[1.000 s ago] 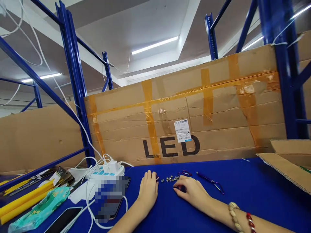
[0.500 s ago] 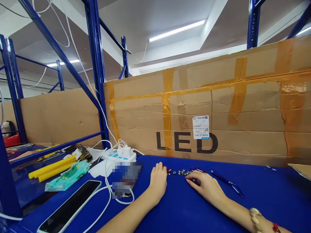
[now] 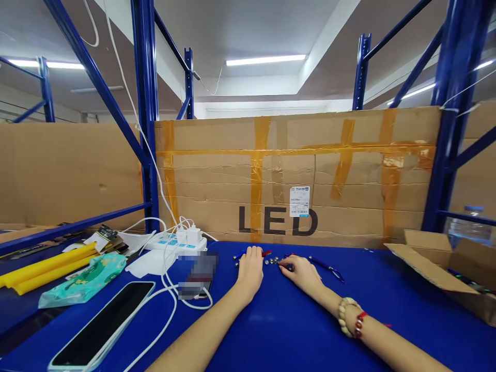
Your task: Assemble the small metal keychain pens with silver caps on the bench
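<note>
My left hand (image 3: 251, 266) lies palm down on the blue table, fingers stretched forward. Red and blue pieces stick out on either side of its fingertips; what lies beneath them is hidden. Between my two hands is a small cluster of round metallic pieces (image 3: 273, 261). My right hand (image 3: 304, 273) is closed, thumb and fingers around a small dark piece (image 3: 290, 267), beside that cluster. A thin blue tool with a looped end (image 3: 327, 268) lies just beyond and right of my right hand. Part of a red item shows behind the right fingers.
Left of my arms are a phone (image 3: 106, 323), white cables, a power strip (image 3: 174, 243), a green packet (image 3: 83, 279) and yellow tubes (image 3: 54, 263). An open cardboard box (image 3: 430, 268) stands right. A large cardboard panel (image 3: 217, 181) and blue rack posts (image 3: 145, 113) rise behind.
The view has turned right and levelled, bringing the open box and a bottle into sight. Blue pieces now show left of my left fingertips. Both hands stay in about the same spots.
</note>
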{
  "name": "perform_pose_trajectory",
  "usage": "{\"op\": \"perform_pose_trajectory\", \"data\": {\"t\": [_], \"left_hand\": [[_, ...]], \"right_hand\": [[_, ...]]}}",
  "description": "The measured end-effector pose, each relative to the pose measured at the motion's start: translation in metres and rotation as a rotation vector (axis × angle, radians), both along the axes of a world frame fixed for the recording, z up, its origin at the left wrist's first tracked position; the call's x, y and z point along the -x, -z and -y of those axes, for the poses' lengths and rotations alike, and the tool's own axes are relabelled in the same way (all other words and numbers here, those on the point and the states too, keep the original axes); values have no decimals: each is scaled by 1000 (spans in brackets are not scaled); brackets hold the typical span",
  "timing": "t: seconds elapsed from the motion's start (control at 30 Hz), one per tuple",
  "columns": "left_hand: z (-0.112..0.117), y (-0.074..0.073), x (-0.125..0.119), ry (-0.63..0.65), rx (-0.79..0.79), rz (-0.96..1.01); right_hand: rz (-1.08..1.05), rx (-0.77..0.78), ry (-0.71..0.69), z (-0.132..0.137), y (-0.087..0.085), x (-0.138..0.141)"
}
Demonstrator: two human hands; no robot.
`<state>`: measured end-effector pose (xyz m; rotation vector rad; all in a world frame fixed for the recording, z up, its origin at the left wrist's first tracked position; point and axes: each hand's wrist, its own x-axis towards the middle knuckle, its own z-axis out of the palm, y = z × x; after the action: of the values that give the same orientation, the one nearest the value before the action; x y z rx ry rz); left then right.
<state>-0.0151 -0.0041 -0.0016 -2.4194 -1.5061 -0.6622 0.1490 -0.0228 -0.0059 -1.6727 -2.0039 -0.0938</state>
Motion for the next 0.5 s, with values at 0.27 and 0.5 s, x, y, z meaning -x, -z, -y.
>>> {"op": "perform_pose_trajectory", "data": {"t": [0.27,0.5], "left_hand": [[20,1,-12,281,-70,-53],[23,-2,-10,358,-82,-164]], "right_hand": [[222,-7,-9,12,-5,-7],[325,-32,-45,14,-4,-13]]}}
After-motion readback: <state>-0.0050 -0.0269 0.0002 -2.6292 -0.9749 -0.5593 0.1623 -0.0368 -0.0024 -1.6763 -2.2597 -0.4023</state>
